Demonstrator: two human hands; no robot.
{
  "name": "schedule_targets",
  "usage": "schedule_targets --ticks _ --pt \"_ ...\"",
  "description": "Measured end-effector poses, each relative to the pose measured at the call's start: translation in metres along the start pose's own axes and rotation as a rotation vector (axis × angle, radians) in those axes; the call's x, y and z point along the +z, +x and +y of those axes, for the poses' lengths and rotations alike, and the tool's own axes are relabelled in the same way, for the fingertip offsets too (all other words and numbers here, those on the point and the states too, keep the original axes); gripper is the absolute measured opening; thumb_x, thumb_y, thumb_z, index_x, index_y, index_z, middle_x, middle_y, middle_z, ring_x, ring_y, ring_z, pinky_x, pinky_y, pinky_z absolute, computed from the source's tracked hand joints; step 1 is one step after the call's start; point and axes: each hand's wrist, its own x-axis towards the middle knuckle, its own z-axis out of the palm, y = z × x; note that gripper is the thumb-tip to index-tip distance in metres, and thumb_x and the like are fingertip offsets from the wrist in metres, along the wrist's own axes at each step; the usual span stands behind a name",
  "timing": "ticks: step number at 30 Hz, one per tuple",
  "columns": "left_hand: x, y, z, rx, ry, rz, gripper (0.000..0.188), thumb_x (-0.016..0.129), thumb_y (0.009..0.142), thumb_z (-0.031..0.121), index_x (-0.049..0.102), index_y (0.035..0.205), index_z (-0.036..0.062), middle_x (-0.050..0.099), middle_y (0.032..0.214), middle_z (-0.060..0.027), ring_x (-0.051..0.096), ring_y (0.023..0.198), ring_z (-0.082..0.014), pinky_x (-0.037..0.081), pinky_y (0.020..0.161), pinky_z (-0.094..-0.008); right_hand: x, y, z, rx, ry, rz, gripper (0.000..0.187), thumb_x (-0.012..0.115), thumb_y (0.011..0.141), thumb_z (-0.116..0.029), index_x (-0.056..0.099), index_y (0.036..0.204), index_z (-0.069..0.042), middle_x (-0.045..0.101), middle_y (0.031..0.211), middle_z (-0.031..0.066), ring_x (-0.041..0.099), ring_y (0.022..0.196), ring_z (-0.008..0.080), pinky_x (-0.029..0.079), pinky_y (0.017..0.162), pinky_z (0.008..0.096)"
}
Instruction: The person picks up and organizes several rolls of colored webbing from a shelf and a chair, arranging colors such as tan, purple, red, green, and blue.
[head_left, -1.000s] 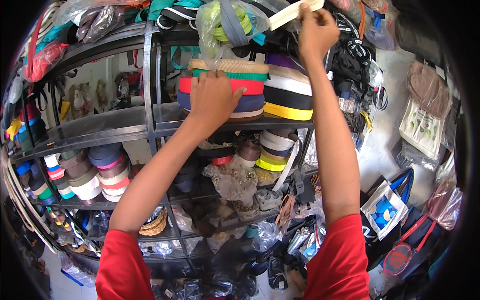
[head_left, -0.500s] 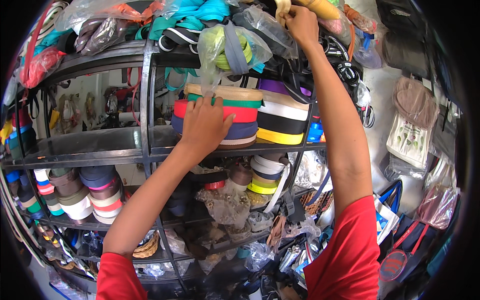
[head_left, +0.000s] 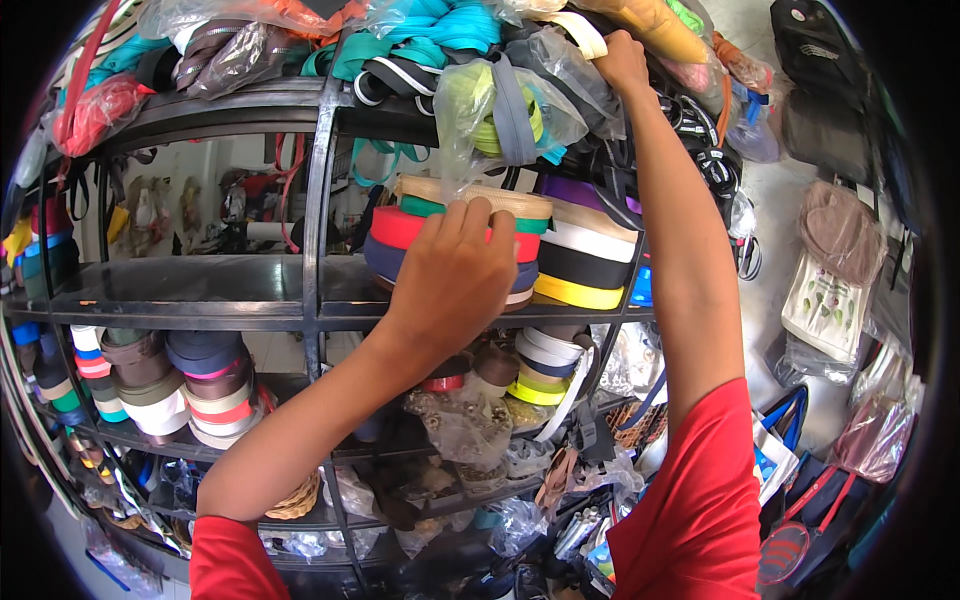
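My right hand (head_left: 622, 62) reaches up to the heap on the top shelf, fingers closed at the end of a flat cream strip (head_left: 580, 32). Beside it lie a yellow wrapped bundle (head_left: 655, 25) and a dark bundle in clear plastic (head_left: 565, 70). Lower down, my left hand (head_left: 462, 262) is raised with its fingers curled in, in front of a stack of webbing rolls (head_left: 400, 228). What those fingers hold, if anything, is hidden. Just above their tips hangs a clear bag with lime-green coils (head_left: 487, 135), a grey zipper strip (head_left: 515, 110) draped over it.
A black metal shelf rack (head_left: 200, 308) spans the view. More webbing rolls (head_left: 210, 380) stand on the lower shelf, left. A second stack (head_left: 585, 245) with white, black and yellow bands sits beside the first. At the right, bags and a cream printed pouch (head_left: 825, 305) hang on the wall.
My left hand has come away from the rolls, moving right and down, with fingers more curled. My right hand has shifted slightly right and down, and the cream strip's end with it. The view has shifted slightly.
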Motion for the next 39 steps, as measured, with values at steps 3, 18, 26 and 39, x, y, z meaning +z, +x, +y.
schedule_targets --ticks 3,18,26,39 --pt "0.012 -0.010 -0.013 0.023 -0.022 -0.061 0.018 0.066 0.085 0.015 0.056 0.088 0.0008 0.056 0.092 -0.0134 0.057 0.083 -0.0288 0.047 0.073 -0.0394 0.010 0.020 0.011 -0.016 -0.060 -0.081 0.031 0.077 0.075 -0.035 0.077 0.099 -0.016 0.070 0.105 0.0219 0.067 0.101 0.0377 0.053 0.089 0.0435" --pt "0.020 -0.027 -0.028 0.010 -0.051 -0.130 0.018 0.065 0.084 0.018 0.061 0.087 0.0010 0.059 0.089 -0.0130 0.059 0.085 -0.0285 0.045 0.076 -0.0388 0.058 0.011 0.069 -0.095 0.067 -0.194 0.027 0.072 0.077 -0.022 0.074 0.093 0.000 0.067 0.099 0.0305 0.065 0.102 0.0421 0.051 0.090 0.0444" --pt "0.019 -0.022 -0.029 -0.020 -0.034 -0.158 0.020 0.067 0.084 0.018 0.061 0.090 -0.0001 0.060 0.094 -0.0139 0.058 0.085 -0.0320 0.046 0.077 -0.0407 0.108 0.017 0.117 -0.206 0.191 -0.069 0.032 0.064 0.086 -0.023 0.069 0.104 0.002 0.065 0.101 0.0295 0.064 0.103 0.0419 0.052 0.082 0.0433" --pt "0.026 -0.016 -0.022 -0.057 -0.056 0.043 0.020 0.063 0.086 0.013 0.061 0.100 -0.0013 0.060 0.104 -0.0163 0.059 0.090 -0.0316 0.048 0.079 -0.0394 -0.034 -0.127 0.014 -0.127 0.691 0.624 0.014 0.071 0.083 -0.008 0.073 0.096 -0.004 0.070 0.082 0.0064 0.063 0.070 0.0119 0.050 0.069 0.0261"
